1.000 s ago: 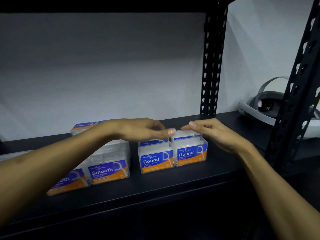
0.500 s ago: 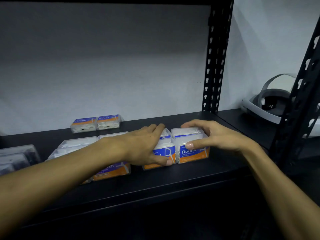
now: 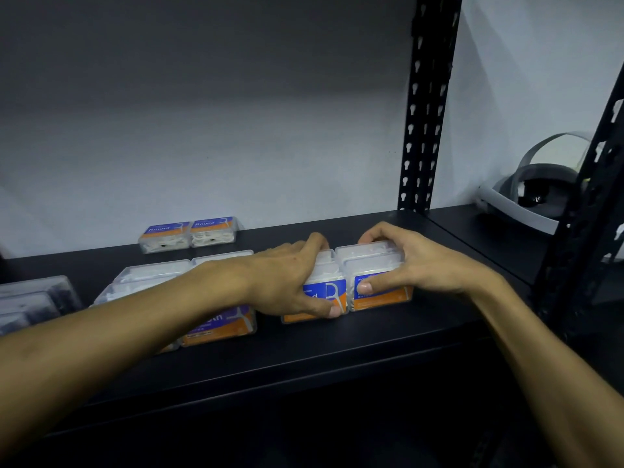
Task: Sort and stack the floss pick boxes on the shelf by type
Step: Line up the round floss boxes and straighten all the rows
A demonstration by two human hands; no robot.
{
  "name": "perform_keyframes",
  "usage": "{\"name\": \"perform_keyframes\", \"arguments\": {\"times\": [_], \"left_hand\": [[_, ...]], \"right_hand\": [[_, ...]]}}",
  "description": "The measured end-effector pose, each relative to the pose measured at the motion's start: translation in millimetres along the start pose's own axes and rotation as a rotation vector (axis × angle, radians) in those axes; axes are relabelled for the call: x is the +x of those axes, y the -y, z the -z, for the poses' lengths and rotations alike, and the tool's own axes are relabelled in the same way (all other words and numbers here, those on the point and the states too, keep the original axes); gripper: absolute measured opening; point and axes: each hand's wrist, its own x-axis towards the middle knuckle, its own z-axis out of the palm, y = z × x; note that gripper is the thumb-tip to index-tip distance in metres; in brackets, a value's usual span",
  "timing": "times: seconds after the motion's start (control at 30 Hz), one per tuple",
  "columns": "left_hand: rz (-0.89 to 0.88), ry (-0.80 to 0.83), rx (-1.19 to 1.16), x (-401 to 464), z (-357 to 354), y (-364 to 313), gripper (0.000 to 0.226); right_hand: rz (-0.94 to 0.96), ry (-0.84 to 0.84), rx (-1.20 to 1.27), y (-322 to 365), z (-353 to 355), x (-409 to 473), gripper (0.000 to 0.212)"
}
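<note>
A: Nearest to us, the front edge of the black shelf [image 3: 304, 363], both forearms reaching in over it.

B: And the left hand [image 3: 287, 285] wraps the left Round box [image 3: 329, 297], thumb pressed low on its blue and orange label, fingers curled over the back.

A: Right hand [image 3: 415, 265] does the same on the right Round box [image 3: 385, 292], thumb on the label, fingers hooked over the clear lid. The two boxes sit touching, side by side, near the shelf's front.

B: To the left, partly under the left forearm, the Smooth boxes [image 3: 219, 324] in a group, clear lids up.

A: Far left, dim clear packs [image 3: 33, 298]; I can't read them.

B: Further back, against the wall, two more Round boxes [image 3: 189, 233] lie flat, touching, well apart from the gripped pair.

A: Behind on the right, a perforated black upright [image 3: 425, 113], and past it a white headset [image 3: 533, 197] on the neighbouring shelf.
</note>
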Motion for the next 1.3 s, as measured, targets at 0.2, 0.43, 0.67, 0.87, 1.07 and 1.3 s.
{"name": "perform_keyframes", "arguments": {"times": [0.2, 0.43, 0.67, 0.87, 1.07, 1.3], "left_hand": [[0.004, 0.025, -0.002, 1.0, 0.8, -0.1, 0.087], [0.041, 0.073, 0.043, 5.6, 3.9, -4.7, 0.086], [0.068, 0.086, 0.07, 6.9, 2.5, -5.5, 0.088], [0.076, 0.088, 0.067, 6.7, 1.9, -6.9, 0.09], [0.091, 0.071, 0.112, 5.4, 1.0, -9.3, 0.088], [0.042, -0.061, 0.071, -10.9, 23.6, -7.7, 0.098]], "right_hand": [[-0.021, -0.022, -0.068, 4.5, 0.1, 0.7, 0.067], [-0.032, -0.019, -0.071, 7.0, -2.7, -0.8, 0.058], [-0.079, -0.026, -0.143, 10.6, -2.8, -0.1, 0.064], [-0.106, -0.035, -0.183, 12.8, -2.2, -0.8, 0.072], [-0.084, -0.031, -0.192, 14.0, -0.9, -1.2, 0.069], [-0.083, -0.051, -0.291, 34.3, 5.4, -1.8, 0.096]]}}
